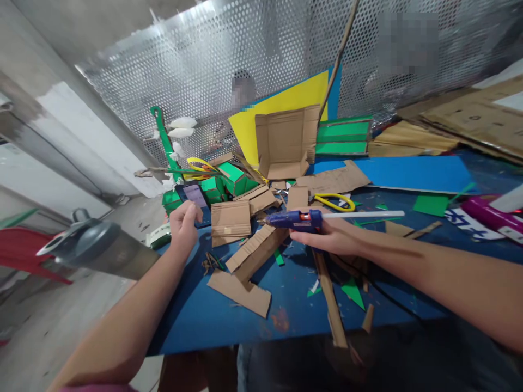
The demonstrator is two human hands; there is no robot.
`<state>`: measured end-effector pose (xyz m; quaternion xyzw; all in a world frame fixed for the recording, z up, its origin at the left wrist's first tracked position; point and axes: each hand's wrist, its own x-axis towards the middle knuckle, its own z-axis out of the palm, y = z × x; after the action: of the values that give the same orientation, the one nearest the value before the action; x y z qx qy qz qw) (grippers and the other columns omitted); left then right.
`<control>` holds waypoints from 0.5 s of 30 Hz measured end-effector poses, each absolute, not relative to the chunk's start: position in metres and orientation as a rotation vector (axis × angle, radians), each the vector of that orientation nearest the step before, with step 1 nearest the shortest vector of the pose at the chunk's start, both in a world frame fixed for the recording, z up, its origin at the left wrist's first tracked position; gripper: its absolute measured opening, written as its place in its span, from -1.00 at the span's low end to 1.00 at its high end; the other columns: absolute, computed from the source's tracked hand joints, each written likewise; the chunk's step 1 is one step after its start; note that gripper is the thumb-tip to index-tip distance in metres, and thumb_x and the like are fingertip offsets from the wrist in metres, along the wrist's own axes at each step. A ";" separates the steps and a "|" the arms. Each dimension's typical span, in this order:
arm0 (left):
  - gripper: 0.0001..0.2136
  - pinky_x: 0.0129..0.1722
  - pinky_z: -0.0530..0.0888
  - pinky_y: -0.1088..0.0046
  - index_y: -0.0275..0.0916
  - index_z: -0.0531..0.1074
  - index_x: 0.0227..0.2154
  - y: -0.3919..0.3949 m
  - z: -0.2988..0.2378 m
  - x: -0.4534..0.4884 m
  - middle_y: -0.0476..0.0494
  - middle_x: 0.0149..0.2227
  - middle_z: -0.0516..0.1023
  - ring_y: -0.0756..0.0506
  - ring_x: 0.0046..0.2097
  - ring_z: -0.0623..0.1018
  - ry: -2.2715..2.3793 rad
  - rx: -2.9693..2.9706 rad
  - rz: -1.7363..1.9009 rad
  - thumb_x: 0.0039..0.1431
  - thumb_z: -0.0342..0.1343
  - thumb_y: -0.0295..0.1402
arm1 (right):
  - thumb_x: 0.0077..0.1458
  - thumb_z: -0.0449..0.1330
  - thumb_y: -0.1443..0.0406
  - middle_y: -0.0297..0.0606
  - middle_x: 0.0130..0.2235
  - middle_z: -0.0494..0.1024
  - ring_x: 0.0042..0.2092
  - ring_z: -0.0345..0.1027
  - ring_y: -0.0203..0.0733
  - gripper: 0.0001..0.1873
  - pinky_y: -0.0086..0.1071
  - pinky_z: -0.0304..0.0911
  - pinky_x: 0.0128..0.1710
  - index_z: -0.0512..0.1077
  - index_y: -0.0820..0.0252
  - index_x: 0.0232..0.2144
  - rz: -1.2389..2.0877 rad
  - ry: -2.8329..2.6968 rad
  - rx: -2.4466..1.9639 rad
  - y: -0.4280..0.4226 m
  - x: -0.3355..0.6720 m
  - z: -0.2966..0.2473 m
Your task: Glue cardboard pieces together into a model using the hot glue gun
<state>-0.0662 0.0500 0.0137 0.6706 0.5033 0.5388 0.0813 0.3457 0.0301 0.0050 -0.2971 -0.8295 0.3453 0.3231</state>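
My right hand (327, 235) is wrapped round a blue glue gun (295, 220), with a white glue stick (363, 214) poking out of its back end. The gun's nozzle points left, over cardboard pieces. My left hand (184, 227) is closed with curled fingers beside a dark phone (195, 196); whether anything is inside it is hidden. Just right of that hand lies a square cardboard piece (231, 219). A folded cardboard strip (255, 247) sits below the nozzle, and a flat cardboard scrap (241, 292) is nearer the table's front edge.
Scissors with a yellow handle (335, 202) and an open cardboard box (287, 139) are farther back on the blue table (294, 321). Green boxes (232, 178) stand at back left. A grey tumbler (110, 245) is at the left edge, a purple tool (490, 215) at right.
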 end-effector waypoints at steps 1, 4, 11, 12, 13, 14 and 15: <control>-0.47 -0.20 0.44 0.29 -0.14 0.29 -0.60 0.048 0.015 -0.066 -0.14 -0.48 0.39 -0.11 -0.33 0.45 1.467 2.001 1.673 0.49 -0.06 0.02 | 0.35 0.34 -0.01 -0.20 -0.08 0.73 -0.10 0.59 -0.01 -0.57 -0.18 0.50 -0.05 0.62 0.10 0.10 0.900 -2.168 -0.809 0.031 0.346 0.003; -0.47 -0.21 0.42 0.27 -0.12 0.30 -0.58 0.046 0.017 -0.064 -0.13 -0.48 0.39 -0.12 -0.34 0.45 1.383 1.967 1.783 0.52 -0.10 0.00 | 0.33 0.35 -0.03 -0.20 -0.13 0.71 -0.16 0.57 -0.02 -0.58 -0.18 0.49 -0.11 0.62 0.12 0.02 0.871 -2.162 -0.864 0.031 0.347 0.001; -0.41 -0.20 0.42 0.25 -0.14 0.33 -0.57 0.036 0.010 -0.045 -0.17 -0.46 0.43 -0.16 -0.32 0.46 1.450 1.965 1.426 0.50 -0.10 0.13 | 0.38 0.31 0.00 -0.21 -0.11 0.73 -0.13 0.59 -0.03 -0.63 -0.20 0.52 -0.07 0.64 0.10 0.02 0.867 -2.185 -0.774 0.029 0.346 0.010; -0.40 -0.18 0.43 0.25 -0.15 0.37 -0.55 0.031 0.009 -0.041 -0.19 -0.44 0.47 -0.17 -0.30 0.47 1.426 2.004 1.302 0.49 -0.08 0.18 | 0.38 0.31 0.00 -0.22 -0.11 0.73 -0.12 0.60 -0.03 -0.63 -0.20 0.53 -0.06 0.64 0.09 0.03 0.885 -2.179 -0.771 0.028 0.346 0.011; -0.39 -0.16 0.43 0.25 -0.17 0.42 -0.49 0.026 0.009 -0.036 -0.20 -0.40 0.50 -0.18 -0.28 0.49 1.382 2.041 1.175 0.49 -0.09 0.21 | 0.37 0.32 0.01 -0.22 -0.10 0.74 -0.12 0.61 -0.03 -0.63 -0.20 0.54 -0.06 0.64 0.09 0.04 0.902 -2.170 -0.780 0.028 0.346 0.011; -0.39 -0.15 0.43 0.26 -0.18 0.47 -0.41 0.021 0.010 -0.032 -0.20 -0.36 0.53 -0.18 -0.26 0.49 1.325 2.075 1.062 0.50 -0.12 0.23 | 0.37 0.32 0.00 -0.22 -0.10 0.74 -0.12 0.61 -0.02 -0.62 -0.19 0.54 -0.07 0.64 0.09 0.05 0.919 -2.158 -0.803 0.027 0.346 0.011; -0.39 -0.13 0.44 0.27 -0.19 0.50 -0.29 0.016 0.011 -0.029 -0.21 -0.30 0.56 -0.18 -0.24 0.50 1.261 2.110 0.954 0.50 -0.14 0.25 | 0.37 0.32 -0.01 -0.22 -0.11 0.74 -0.12 0.62 -0.01 -0.61 -0.19 0.55 -0.08 0.63 0.09 0.06 0.932 -2.145 -0.834 0.027 0.347 0.011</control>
<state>-0.0286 0.0159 0.0109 0.7748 0.4632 0.3503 0.2498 0.3466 0.0266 0.0107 -0.3180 -0.8175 0.3552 0.3232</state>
